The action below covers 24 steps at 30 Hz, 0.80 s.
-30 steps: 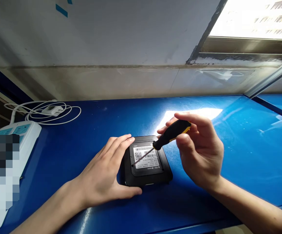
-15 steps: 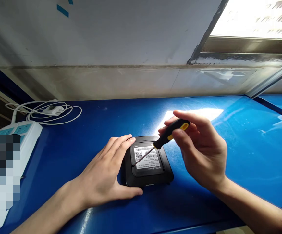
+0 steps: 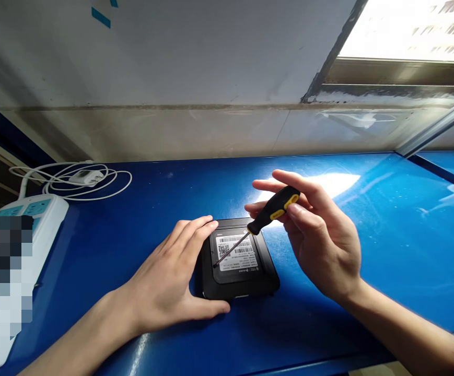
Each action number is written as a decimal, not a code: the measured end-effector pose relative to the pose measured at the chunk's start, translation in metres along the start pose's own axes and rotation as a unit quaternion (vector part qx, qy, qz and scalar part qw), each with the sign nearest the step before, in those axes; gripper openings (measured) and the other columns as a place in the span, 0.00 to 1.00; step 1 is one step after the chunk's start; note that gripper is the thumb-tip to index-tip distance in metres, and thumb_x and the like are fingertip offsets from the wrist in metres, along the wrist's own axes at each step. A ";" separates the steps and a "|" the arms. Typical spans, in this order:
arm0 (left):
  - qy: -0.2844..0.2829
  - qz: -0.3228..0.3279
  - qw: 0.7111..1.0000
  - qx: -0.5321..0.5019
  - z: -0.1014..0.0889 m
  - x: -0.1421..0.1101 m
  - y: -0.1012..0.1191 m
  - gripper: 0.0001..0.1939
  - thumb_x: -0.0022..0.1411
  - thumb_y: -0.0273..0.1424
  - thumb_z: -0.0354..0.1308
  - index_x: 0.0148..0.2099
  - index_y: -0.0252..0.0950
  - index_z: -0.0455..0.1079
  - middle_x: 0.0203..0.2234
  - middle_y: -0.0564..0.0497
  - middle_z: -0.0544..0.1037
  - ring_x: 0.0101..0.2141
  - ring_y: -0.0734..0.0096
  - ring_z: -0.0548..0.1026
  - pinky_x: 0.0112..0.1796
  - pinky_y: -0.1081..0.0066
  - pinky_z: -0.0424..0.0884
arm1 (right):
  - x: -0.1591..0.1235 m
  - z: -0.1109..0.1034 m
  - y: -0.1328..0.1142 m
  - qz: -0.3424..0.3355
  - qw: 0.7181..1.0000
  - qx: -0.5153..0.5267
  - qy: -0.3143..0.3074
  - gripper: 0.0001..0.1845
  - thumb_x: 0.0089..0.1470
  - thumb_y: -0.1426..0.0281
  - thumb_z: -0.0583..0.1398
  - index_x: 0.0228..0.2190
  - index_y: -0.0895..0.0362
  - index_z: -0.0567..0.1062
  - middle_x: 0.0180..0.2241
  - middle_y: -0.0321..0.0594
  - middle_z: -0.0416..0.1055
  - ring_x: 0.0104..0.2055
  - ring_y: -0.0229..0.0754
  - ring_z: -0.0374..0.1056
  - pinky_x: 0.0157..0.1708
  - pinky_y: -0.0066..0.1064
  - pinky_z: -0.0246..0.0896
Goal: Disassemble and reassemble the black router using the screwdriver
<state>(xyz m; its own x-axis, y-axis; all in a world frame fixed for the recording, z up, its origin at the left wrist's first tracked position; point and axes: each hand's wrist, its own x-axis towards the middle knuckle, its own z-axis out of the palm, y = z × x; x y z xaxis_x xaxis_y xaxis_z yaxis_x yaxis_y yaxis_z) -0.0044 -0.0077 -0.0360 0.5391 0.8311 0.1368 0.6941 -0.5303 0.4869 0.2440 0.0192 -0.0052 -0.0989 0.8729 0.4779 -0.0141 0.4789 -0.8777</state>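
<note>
A flat black electronic box (image 3: 266, 282) lies on the blue tabletop, with a white label (image 3: 246, 256) bearing a QR code and barcodes facing up. My left hand (image 3: 167, 277) grips its left side, fingers at the far edge and thumb along the near edge. In my right hand (image 3: 321, 240) is a screwdriver (image 3: 271, 211) with a black and yellow handle, held between thumb and fingers, some fingers stretched out. The shaft slants down to the left across the label. Its tip meets the box at a dark spot near the near-left corner, probably a screw hole.
On the left stands a white power strip (image 3: 60, 209) with blue socket faces. A white charger (image 3: 88, 177) and looped white cable lie behind it. A pale wall (image 3: 195, 130) borders the back of the blue table (image 3: 156, 190); a metal frame (image 3: 438, 125) rises at the right.
My right hand has shifted slightly up and left, its fingers spreading and thumb moving along the handle, which has turned to show more yellow. My left hand and the box stay still.
</note>
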 end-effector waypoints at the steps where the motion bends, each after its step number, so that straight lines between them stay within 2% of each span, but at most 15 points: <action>1: 0.001 0.000 1.000 -0.001 0.000 0.000 0.000 0.58 0.52 0.50 0.75 0.74 0.46 0.46 0.70 0.40 0.62 0.67 0.40 0.62 0.62 0.39 0.69 | 0.000 0.000 0.000 -0.003 1.000 0.005 -0.002 0.16 0.71 0.62 0.57 0.56 0.44 0.75 0.53 0.40 0.77 0.44 0.44 0.82 0.45 0.40 0.82; 3: 0.001 0.001 1.000 -0.003 0.000 0.000 0.000 0.58 0.52 0.50 0.75 0.75 0.46 0.46 0.70 0.40 0.62 0.68 0.39 0.61 0.62 0.38 0.68 | -0.001 0.000 0.002 -0.030 0.999 -0.005 0.010 0.14 0.68 0.60 0.60 0.54 0.43 0.78 0.49 0.38 0.78 0.41 0.43 0.81 0.41 0.38 0.83; 6: 0.002 0.002 1.000 -0.005 0.000 0.000 -0.001 0.58 0.52 0.51 0.75 0.75 0.46 0.46 0.70 0.40 0.62 0.68 0.38 0.61 0.63 0.38 0.68 | 0.000 0.001 0.002 -0.051 0.998 -0.028 0.029 0.14 0.66 0.64 0.64 0.52 0.43 0.79 0.43 0.36 0.78 0.38 0.41 0.80 0.38 0.35 0.83; 8: 0.003 0.002 1.000 -0.005 0.001 0.000 -0.001 0.58 0.51 0.51 0.75 0.75 0.46 0.47 0.70 0.41 0.62 0.67 0.39 0.62 0.62 0.38 0.68 | 0.000 0.000 0.003 -0.021 0.999 -0.023 0.022 0.15 0.68 0.65 0.60 0.54 0.44 0.77 0.46 0.38 0.80 0.39 0.41 0.81 0.42 0.37 0.82; 11: 0.005 0.000 1.000 -0.003 0.000 0.000 -0.001 0.58 0.52 0.50 0.75 0.74 0.47 0.47 0.70 0.42 0.63 0.67 0.40 0.62 0.62 0.39 0.69 | -0.001 -0.001 0.004 0.020 1.000 0.005 0.008 0.17 0.71 0.61 0.55 0.57 0.46 0.74 0.52 0.42 0.78 0.43 0.44 0.81 0.45 0.41 0.81; 14: 0.003 0.001 1.000 -0.001 0.000 0.000 -0.001 0.58 0.52 0.51 0.75 0.74 0.47 0.46 0.70 0.42 0.63 0.67 0.40 0.62 0.63 0.39 0.68 | -0.001 -0.001 0.006 0.003 1.000 0.007 0.001 0.18 0.69 0.57 0.58 0.57 0.45 0.74 0.47 0.39 0.77 0.42 0.43 0.80 0.43 0.39 0.81; 17: 0.002 0.001 1.000 -0.002 0.000 0.000 0.000 0.58 0.52 0.51 0.75 0.75 0.47 0.46 0.70 0.41 0.62 0.68 0.39 0.62 0.63 0.38 0.68 | 0.000 0.000 0.007 -0.022 0.999 -0.040 0.009 0.16 0.66 0.62 0.63 0.55 0.44 0.75 0.39 0.34 0.76 0.37 0.38 0.78 0.38 0.33 0.79; 19: 0.002 0.004 1.000 -0.005 -0.001 0.000 0.000 0.58 0.52 0.51 0.75 0.75 0.46 0.46 0.70 0.41 0.63 0.67 0.40 0.62 0.63 0.39 0.68 | 0.001 0.000 0.007 -0.009 0.999 -0.052 0.013 0.16 0.68 0.65 0.61 0.55 0.46 0.74 0.40 0.35 0.78 0.37 0.38 0.78 0.38 0.32 0.79; 22: 0.006 0.005 1.000 -0.007 -0.001 0.000 0.000 0.57 0.52 0.50 0.75 0.75 0.47 0.47 0.70 0.41 0.63 0.67 0.40 0.63 0.62 0.40 0.69 | 0.002 -0.001 0.008 0.012 1.000 -0.028 0.002 0.16 0.70 0.63 0.57 0.56 0.49 0.72 0.46 0.40 0.78 0.39 0.39 0.80 0.38 0.34 0.80; 24: 0.005 0.002 1.000 -0.005 -0.001 0.000 0.000 0.57 0.52 0.50 0.75 0.75 0.47 0.47 0.70 0.42 0.63 0.67 0.40 0.63 0.62 0.40 0.69 | 0.003 -0.002 0.010 0.009 1.000 -0.024 0.001 0.17 0.70 0.62 0.58 0.57 0.49 0.70 0.45 0.39 0.78 0.37 0.40 0.80 0.37 0.35 0.80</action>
<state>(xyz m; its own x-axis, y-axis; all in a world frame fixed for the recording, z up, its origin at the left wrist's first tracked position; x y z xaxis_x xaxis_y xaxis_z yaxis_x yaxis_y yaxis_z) -0.0052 -0.0076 -0.0355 0.5378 0.8302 0.1470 0.6864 -0.5324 0.4954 0.2455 0.0269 -0.0126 -0.0973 0.8815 0.4620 0.0347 0.4669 -0.8836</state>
